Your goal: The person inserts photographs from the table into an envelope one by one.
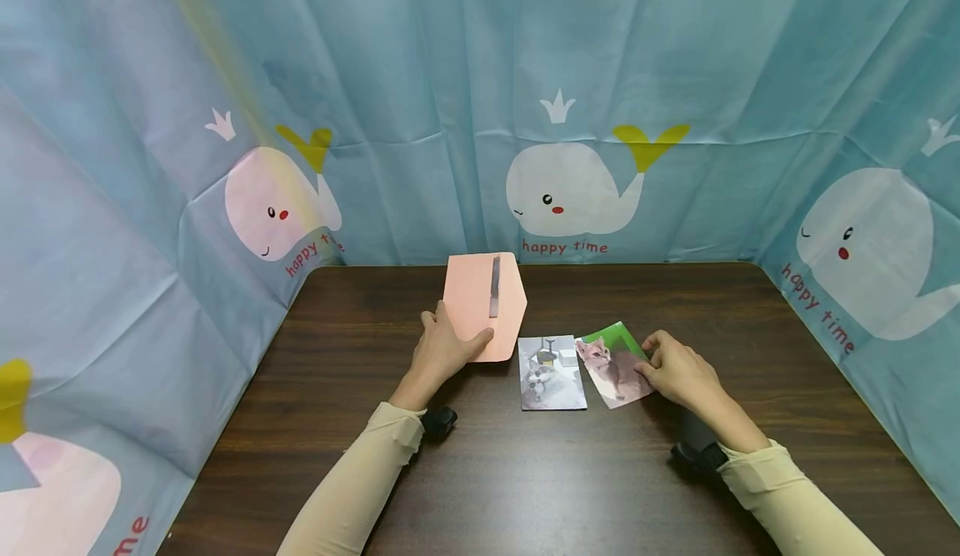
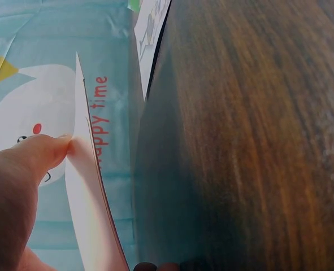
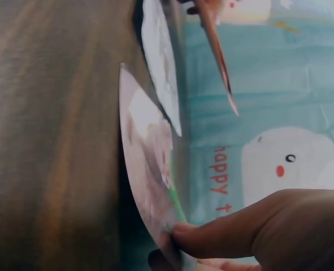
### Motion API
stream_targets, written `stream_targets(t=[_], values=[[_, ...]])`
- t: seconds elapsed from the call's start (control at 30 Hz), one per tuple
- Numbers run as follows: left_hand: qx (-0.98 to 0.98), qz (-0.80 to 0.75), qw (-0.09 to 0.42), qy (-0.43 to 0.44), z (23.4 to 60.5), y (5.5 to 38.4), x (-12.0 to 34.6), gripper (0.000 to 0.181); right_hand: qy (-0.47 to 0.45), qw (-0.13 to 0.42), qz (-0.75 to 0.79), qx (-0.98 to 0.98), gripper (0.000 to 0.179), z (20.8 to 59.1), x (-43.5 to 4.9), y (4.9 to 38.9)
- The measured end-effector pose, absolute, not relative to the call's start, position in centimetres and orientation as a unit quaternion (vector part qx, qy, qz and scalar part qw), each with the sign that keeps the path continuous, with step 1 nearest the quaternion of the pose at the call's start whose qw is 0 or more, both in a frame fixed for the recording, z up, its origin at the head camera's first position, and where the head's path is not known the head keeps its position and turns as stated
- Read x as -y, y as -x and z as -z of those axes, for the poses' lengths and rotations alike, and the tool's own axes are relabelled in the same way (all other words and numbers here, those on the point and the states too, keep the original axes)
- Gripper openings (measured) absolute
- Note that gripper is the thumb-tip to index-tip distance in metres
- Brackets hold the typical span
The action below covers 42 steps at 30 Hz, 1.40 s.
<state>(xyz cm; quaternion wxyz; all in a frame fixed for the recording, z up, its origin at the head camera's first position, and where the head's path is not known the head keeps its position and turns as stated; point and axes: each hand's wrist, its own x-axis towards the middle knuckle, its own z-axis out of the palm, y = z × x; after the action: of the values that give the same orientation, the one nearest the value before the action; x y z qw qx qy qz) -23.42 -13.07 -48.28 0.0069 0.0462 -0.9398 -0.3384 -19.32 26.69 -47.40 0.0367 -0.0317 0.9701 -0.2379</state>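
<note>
A pink envelope [image 1: 468, 289] with a pointed right end and a narrow dark strip on its face is held by my left hand [image 1: 442, 348], thumb on the near face and fingers at its left edge. In the left wrist view, the envelope [image 2: 85, 180] stands edge-on, tilted up from the table. My right hand [image 1: 684, 374] pinches the right edge of a cat photo card [image 1: 611, 364] with a green top corner. The right wrist view shows this card [image 3: 147, 152] bowed, thumb on its face. Between the hands lies a greyish picture card [image 1: 551, 381].
A dark wooden table [image 1: 555, 481] carries everything. Behind and at both sides hangs a blue curtain [image 1: 420, 189] printed with white whales. Both wrists wear black camera straps [image 1: 438, 421].
</note>
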Motion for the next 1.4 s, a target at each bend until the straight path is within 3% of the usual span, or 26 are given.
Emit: stream_targets(t=[0.2,0.87,1.4], values=[[0.939,0.340,0.007,-0.048,48.1,23.5,13.0,0.126,0.065,0.008,0.286,-0.956,0.027,46.9,-26.5,20.0],[0.939,0.341,0.002,-0.049,48.4,23.6,13.0,0.128,0.072,-0.197,0.440,-0.873,0.024,45.9,-22.8,23.7],[0.938,0.342,0.004,-0.052,48.5,23.6,12.9,0.129,0.095,-0.185,0.526,-0.825,0.028,45.8,-18.5,26.5]])
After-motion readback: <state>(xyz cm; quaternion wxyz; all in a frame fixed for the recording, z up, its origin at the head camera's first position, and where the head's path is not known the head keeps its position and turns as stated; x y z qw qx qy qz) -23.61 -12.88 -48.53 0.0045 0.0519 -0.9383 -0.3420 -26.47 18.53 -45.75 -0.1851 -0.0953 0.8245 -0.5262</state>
